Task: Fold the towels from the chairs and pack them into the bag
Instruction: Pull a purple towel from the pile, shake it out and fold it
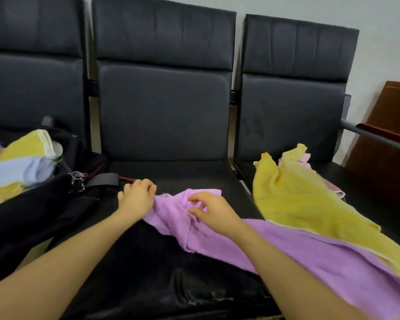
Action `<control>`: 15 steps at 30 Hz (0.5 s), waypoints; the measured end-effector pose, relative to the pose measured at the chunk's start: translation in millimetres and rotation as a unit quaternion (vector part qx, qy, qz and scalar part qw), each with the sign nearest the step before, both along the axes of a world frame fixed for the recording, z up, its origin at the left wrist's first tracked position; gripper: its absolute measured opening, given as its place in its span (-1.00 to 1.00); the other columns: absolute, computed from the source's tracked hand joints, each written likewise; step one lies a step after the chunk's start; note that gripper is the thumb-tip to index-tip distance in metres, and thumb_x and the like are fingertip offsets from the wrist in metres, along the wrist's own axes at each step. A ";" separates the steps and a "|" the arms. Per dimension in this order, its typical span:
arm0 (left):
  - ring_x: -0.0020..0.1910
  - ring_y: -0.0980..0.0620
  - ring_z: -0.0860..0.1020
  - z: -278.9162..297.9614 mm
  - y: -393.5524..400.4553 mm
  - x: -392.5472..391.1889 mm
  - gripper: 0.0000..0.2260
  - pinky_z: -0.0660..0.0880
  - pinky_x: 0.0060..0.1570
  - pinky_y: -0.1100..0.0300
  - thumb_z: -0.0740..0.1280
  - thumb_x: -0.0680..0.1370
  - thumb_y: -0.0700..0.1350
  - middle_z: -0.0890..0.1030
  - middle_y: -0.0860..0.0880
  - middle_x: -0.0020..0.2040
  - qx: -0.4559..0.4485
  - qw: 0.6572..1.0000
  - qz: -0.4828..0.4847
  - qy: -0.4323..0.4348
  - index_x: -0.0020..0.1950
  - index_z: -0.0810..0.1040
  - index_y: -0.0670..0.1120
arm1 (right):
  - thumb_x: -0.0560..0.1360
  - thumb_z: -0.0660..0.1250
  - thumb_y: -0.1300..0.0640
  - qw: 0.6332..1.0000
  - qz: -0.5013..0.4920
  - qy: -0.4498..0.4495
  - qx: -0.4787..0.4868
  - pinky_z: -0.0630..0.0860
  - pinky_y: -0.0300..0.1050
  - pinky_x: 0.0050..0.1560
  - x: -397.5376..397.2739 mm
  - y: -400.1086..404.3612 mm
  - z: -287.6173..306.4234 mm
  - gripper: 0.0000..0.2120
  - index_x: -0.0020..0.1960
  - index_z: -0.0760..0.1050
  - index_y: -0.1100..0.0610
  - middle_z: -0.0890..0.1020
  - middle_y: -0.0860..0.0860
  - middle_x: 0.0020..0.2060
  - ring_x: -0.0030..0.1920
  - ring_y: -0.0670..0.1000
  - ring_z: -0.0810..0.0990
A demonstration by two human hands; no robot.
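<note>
Purple towel [275, 241]: centre to lower right, draped across middle chair seat [185, 174].
Left hand [136, 197]: fingers curled, gripping towel's left edge.
Right hand [214, 211]: on towel, fingers loosely bent, thumb and forefinger narrowly apart.
Yellow towel [298, 199]: right, crumpled, overlapping purple towel.
Black bag [44, 209]: left, open, folded towels [21, 167] inside.

Both bare forearms reach forward; left hand [135, 199] fingers curled (pinching cloth), right hand [214, 212] loosely curled.
</note>
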State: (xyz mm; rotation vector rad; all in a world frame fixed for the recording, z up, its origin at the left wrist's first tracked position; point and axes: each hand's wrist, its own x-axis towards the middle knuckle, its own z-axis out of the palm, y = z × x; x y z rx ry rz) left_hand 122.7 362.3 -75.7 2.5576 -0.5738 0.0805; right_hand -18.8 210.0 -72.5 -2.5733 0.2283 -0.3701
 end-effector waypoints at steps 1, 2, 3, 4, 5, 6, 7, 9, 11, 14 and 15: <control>0.30 -0.14 0.36 -6.4 1.1 -4.6 -0.70 0.25 0.24 0.01 0.09 0.65 0.01 0.42 -0.05 0.36 0.043 0.998 -0.037 0.001 0.33 0.44 -0.02 | 0.57 0.26 0.08 1.000 -0.016 0.018 -0.018 0.46 -0.10 0.14 -0.4 -3.4 -4.4 -0.72 0.26 0.52 0.07 0.61 0.00 0.14 0.07 0.00 0.57; 0.36 -0.12 0.32 -12.9 1.8 -10.4 -0.65 0.22 0.30 0.03 0.07 0.65 0.05 0.35 -0.01 0.43 0.085 0.993 -0.079 0.006 0.41 0.36 0.02 | 0.58 0.24 0.07 0.998 -0.029 0.032 -0.034 0.44 -0.08 0.16 -1.0 -6.9 -8.0 -0.73 0.24 0.53 0.08 0.61 -0.01 0.14 0.09 0.03 0.57; 0.43 -0.10 0.25 -20.0 2.0 -16.3 -0.60 0.17 0.36 0.03 0.03 0.65 0.09 0.25 0.01 0.50 0.131 0.984 -0.122 0.014 0.48 0.27 0.05 | 0.59 0.21 0.07 0.997 -0.039 0.046 -0.047 0.42 -0.06 0.18 -2.2 -11.7 -13.7 -0.74 0.22 0.55 0.09 0.62 -0.01 0.13 0.10 0.05 0.57; 0.50 -0.09 0.14 -27.2 2.0 -21.9 -0.56 0.08 0.41 0.02 -0.01 0.66 0.13 0.14 0.02 0.55 0.179 0.971 -0.159 0.023 0.53 0.17 0.07 | 0.60 0.18 0.07 0.995 -0.039 0.062 -0.064 0.39 -0.06 0.21 -4.5 -16.1 -18.0 -0.74 0.21 0.55 0.08 0.62 -0.02 0.13 0.12 0.04 0.57; 0.54 -0.09 0.02 -34.2 2.6 -26.1 -0.53 -0.03 0.45 0.02 -0.06 0.66 0.15 0.02 0.02 0.58 0.227 0.956 -0.184 0.029 0.56 0.06 0.07 | 0.62 0.15 0.06 0.992 -0.028 0.085 -0.088 0.35 -0.07 0.24 -6.6 -20.8 -23.2 -0.73 0.24 0.53 0.04 0.61 -0.05 0.17 0.15 0.01 0.55; 0.55 -0.09 -0.10 -40.2 3.4 -28.1 -0.50 -0.14 0.47 0.02 -0.11 0.65 0.16 -0.09 0.00 0.58 0.267 0.943 -0.197 0.029 0.58 -0.04 0.06 | 0.63 0.11 0.03 0.986 -0.010 0.121 -0.116 0.28 -0.09 0.30 -9.3 -25.0 -28.4 -0.70 0.31 0.47 0.00 0.55 -0.07 0.26 0.24 -0.03 0.49; 0.55 -0.09 -0.18 -44.8 5.0 -27.9 -0.49 -0.21 0.47 0.02 -0.14 0.65 0.17 -0.17 -0.02 0.58 0.294 0.934 -0.202 0.025 0.58 -0.12 0.05 | 0.65 0.05 -0.01 0.976 0.010 0.162 -0.144 0.17 -0.09 0.39 -11.4 -28.2 -32.8 -0.64 0.41 0.37 -0.01 0.44 -0.08 0.38 0.37 -0.06 0.38; 0.53 -0.07 -0.25 -52.3 7.1 -21.7 -0.47 -0.28 0.46 0.01 -0.17 0.65 0.17 -0.24 -0.03 0.56 0.313 0.928 -0.202 0.018 0.57 -0.19 0.03 | 0.67 -0.08 -0.07 0.954 0.032 0.235 -0.183 -0.09 -0.08 0.49 -12.7 -32.6 -39.0 -0.54 0.54 0.11 -0.01 0.13 -0.11 0.53 0.52 -0.11 0.06; 0.53 -0.04 -0.28 -56.3 6.6 -13.7 -0.47 -0.31 0.46 0.01 -0.20 0.64 0.18 -0.26 -0.01 0.56 0.310 0.929 -0.200 0.020 0.56 -0.22 0.04 | 0.67 -0.15 -0.08 0.947 0.034 0.259 -0.188 -0.22 -0.10 0.48 -8.6 -35.0 -42.4 -0.52 0.57 -0.03 -0.01 -0.02 -0.12 0.55 0.53 -0.15 -0.09; 0.52 -0.01 -0.31 -59.9 4.3 1.9 -0.48 -0.32 0.45 0.02 -0.22 0.64 0.18 -0.28 0.01 0.55 0.291 0.938 -0.188 0.019 0.56 -0.24 0.06 | 0.67 -0.16 -0.09 0.952 0.035 0.243 -0.181 -0.27 -0.12 0.47 8.3 -36.5 -47.5 -0.51 0.57 -0.06 -0.02 -0.06 -0.13 0.55 0.53 -0.16 -0.13; 0.51 -0.02 -0.31 -60.5 4.4 7.8 -0.48 -0.32 0.45 0.01 -0.22 0.64 0.17 -0.28 0.01 0.55 0.287 0.940 -0.183 0.013 0.56 -0.24 0.06 | 0.67 -0.14 -0.09 0.958 0.033 0.230 -0.167 -0.28 -0.14 0.46 15.1 -37.8 -49.4 -0.51 0.57 -0.05 -0.01 -0.05 -0.13 0.55 0.52 -0.18 -0.12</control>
